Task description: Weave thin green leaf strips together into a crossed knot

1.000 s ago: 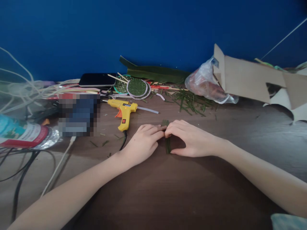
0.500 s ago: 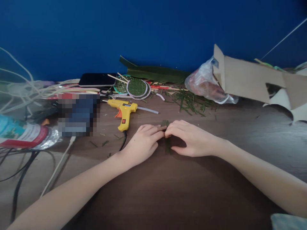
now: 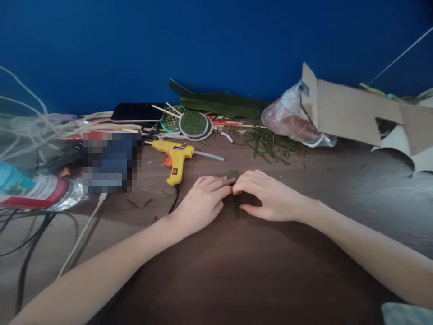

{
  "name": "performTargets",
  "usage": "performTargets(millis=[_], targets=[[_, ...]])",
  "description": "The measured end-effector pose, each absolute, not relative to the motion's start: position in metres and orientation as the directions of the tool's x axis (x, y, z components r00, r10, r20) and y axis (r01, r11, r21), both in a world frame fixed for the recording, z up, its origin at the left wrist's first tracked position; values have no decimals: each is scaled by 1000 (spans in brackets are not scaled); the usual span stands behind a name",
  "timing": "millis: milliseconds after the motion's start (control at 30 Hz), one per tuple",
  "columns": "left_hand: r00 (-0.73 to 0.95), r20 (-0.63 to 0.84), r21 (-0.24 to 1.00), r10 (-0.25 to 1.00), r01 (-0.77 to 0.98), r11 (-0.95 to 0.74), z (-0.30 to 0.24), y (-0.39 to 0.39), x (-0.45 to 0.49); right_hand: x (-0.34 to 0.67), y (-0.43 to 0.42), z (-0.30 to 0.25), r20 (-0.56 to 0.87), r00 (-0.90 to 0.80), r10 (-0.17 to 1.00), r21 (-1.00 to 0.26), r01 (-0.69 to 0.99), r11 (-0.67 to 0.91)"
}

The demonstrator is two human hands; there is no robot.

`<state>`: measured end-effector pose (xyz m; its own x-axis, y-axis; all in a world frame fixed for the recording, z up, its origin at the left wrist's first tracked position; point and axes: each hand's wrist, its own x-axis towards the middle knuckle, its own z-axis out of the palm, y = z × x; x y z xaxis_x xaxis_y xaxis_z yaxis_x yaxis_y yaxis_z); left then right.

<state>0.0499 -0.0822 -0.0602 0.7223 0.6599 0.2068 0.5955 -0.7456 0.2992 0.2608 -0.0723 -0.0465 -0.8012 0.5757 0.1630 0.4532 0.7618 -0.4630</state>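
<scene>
A narrow dark green strip (image 3: 236,209), like cut leaf, lies on the brown table, running away from me between my hands. My left hand (image 3: 206,198) presses the strip's left side with its fingertips, the fingers held together. From the other side, my right hand (image 3: 267,194) curls over the strip, its bent fingers gripping it and touching the left fingertips. The thumb of that hand rests lower, near the strip's close end. My fingers cover the strip's middle. Left of my hands lies a yellow hot glue gun (image 3: 176,158) with a glue stick (image 3: 209,155) sticking out behind.
Round green pieces with pale rims (image 3: 193,124), green leaf scraps (image 3: 267,144) and a long folded leaf (image 3: 219,104) lie by the blue wall. A plastic bag (image 3: 287,117) and cardboard box (image 3: 352,110) stand right. Phone (image 3: 137,113), bottle (image 3: 34,187) and cables (image 3: 25,266) are left.
The right thumb has shifted slightly left, and the close end of the green strip shows more sharply. Otherwise my hands and the things around them stay in place.
</scene>
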Motion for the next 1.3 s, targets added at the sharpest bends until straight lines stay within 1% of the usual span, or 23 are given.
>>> performTargets(millis=[200,333,467,600,700,867,1033,1133,1200,1300], targets=[[721,192,311,666,599,-738,-60,-82,49,260,-74,-47,168,-772,613,-497,471,729],[721,185,324,668,597,-734,-60,-82,49,260,-76,-47,153,-747,647,-555,477,682],[718,163,341,677,603,-721,-59,-82,50,260,-75,-45,106,-731,675,-618,483,621],[714,167,348,680,602,-718,-60,-82,50,261,-74,-42,70,-727,683,-667,474,574],[715,177,347,677,598,-722,-61,-81,49,261,-74,-41,84,-730,678,-681,455,574],[718,176,349,673,594,-725,-62,-81,48,261,-76,-41,131,-737,663,-660,434,613],[719,169,365,674,589,-721,-61,-82,48,260,-76,-47,179,-763,621,-599,416,684],[720,168,374,673,585,-720,-60,-83,48,259,-76,-54,237,-768,595,-561,392,729],[720,169,375,673,584,-720,-60,-83,48,259,-75,-57,278,-758,591,-543,384,747],[718,173,371,675,587,-720,-59,-83,49,259,-75,-56,286,-736,613,-543,403,737]])
